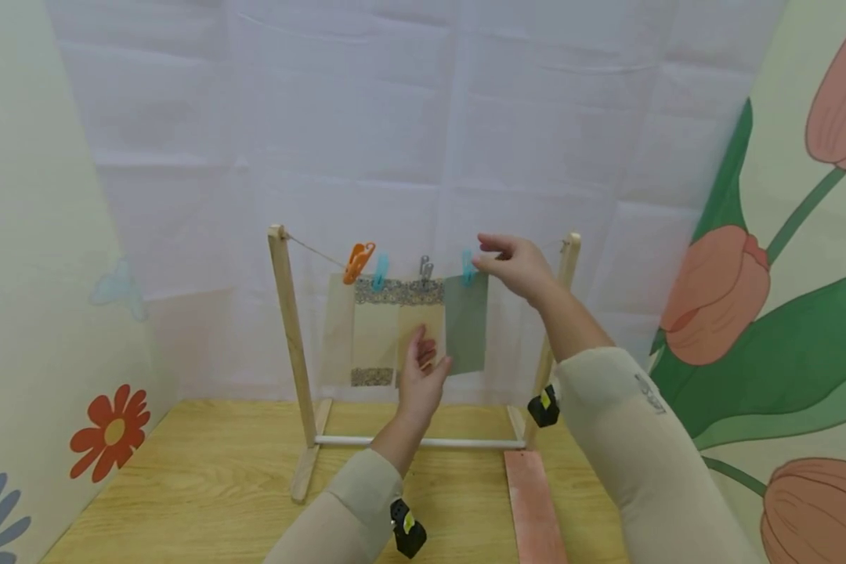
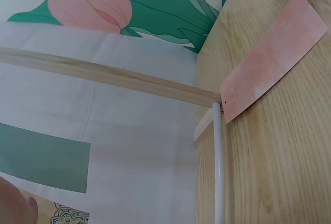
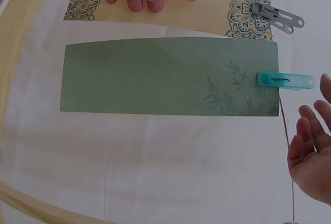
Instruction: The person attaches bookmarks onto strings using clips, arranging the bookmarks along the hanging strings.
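Observation:
A green card (image 3: pixel 170 76) with a bamboo print hangs from a string, held at its top edge by a teal clothespin (image 3: pixel 284 80). My right hand (image 1: pixel 518 266) is just right of that clothespin, fingers loosely bent and holding nothing; a small gap shows between them in the right wrist view. My left hand (image 1: pixel 424 380) is raised, palm up, before a tan card (image 1: pixel 423 315) with patterned bands, its fingers relaxed and overlapping the card's lower part. A metal clip (image 1: pixel 426 270) grips that card's top.
Farther left hang another patterned card (image 1: pixel 374 337) and a pale card (image 1: pixel 338 329), under a blue clothespin (image 1: pixel 381 272) and an orange clip (image 1: pixel 357 263). A wooden frame (image 1: pixel 292 337) with a white crossbar (image 1: pixel 423 443) carries the string. A pink card (image 1: pixel 536 505) lies on the table (image 1: pixel 211 470).

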Demonstrator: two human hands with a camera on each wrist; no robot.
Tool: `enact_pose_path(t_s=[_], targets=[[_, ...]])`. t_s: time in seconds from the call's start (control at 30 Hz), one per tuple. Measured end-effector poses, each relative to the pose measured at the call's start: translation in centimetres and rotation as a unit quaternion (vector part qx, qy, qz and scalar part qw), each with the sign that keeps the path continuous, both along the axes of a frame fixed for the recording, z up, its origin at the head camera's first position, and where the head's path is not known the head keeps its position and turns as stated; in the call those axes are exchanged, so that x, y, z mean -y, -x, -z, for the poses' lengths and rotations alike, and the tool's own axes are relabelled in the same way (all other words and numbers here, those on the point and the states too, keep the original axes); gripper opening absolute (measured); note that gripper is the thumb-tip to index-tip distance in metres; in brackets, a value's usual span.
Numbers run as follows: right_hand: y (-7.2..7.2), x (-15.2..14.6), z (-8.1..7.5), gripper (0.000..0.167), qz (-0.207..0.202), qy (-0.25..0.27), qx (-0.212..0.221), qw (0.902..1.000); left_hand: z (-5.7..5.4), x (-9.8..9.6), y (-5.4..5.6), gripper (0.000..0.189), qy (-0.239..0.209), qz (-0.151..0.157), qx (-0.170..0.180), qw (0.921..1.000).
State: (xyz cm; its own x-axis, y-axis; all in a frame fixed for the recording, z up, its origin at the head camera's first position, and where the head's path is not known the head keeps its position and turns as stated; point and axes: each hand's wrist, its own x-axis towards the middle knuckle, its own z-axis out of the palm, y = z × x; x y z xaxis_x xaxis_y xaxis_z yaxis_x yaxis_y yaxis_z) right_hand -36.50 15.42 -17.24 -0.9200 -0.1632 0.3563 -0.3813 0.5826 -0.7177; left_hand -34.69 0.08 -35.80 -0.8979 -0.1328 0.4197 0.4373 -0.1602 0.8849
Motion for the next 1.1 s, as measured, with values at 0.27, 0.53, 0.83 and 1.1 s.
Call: enact_pose_path(t_s=[0.27, 0.53, 0.83, 1.1], targets=[[-1.2, -2.5, 1.7, 0.054, -0.020, 0.040, 0.001, 0.9990, 1.2, 0.4, -0.3, 0.067, 0.000, -0.001, -0.001, 1.0000], [-2.7, -5.0, 5.1, 0.054, -0.027, 0.019, 0.000, 0.9995, 2.4, 0.8, -0.9, 0.067, 0.020, 0.013, -0.002, 0.9997], [-4.6, -7.9, 9.1, 0.050, -0.014, 0.005, -0.015, 0.9998, 4.4, -0.1, -2.3, 0.063, 0.045, 0.051, 0.018, 0.9976], [-6.4, -10.2, 13.0, 0.050, 0.007, 0.003, 0.016, 0.9998, 6.4, -1.0, -3.6, 0.060, 0.075, 0.089, 0.041, 0.9923]])
